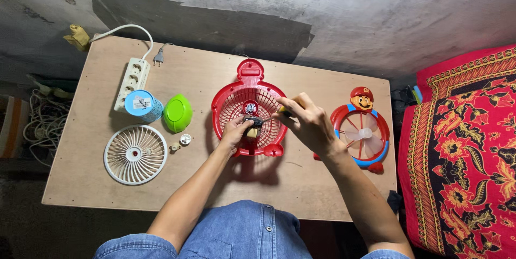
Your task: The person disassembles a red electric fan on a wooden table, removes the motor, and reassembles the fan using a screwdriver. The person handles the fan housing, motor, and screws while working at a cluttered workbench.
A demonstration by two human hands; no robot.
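One low wooden worktop (215,184) carries two fan grilles, one red and one white, along with a second toy fan that is still whole. The red fan grille (249,109), a round basket-like guard with a tab at the top and small feet at the bottom, lies in the middle of the worktop, and both hands meet over its centre. The left hand (235,130) has its grip closed around a small dark motor (251,124) sitting at the hub of the grille, thumb and fingertips pinching it from the side. The right hand (309,122) has its grip closed on a screwdriver (280,112) with a yellowish handle, of which only a short part shows between the fingers; its tip points toward the motor, though whether it touches cannot be told. To the right, well apart from the hands, lies one red and blue toy fan (361,132) with a cartoon character's head on top and pale blades inside. To the left lie one white fan grille (135,154), one green egg-shaped shell (178,113), one light blue cylinder (143,105), one white power strip (133,79) with a loose plug (159,56) beside it, and two small round parts (180,143) near the white grille.
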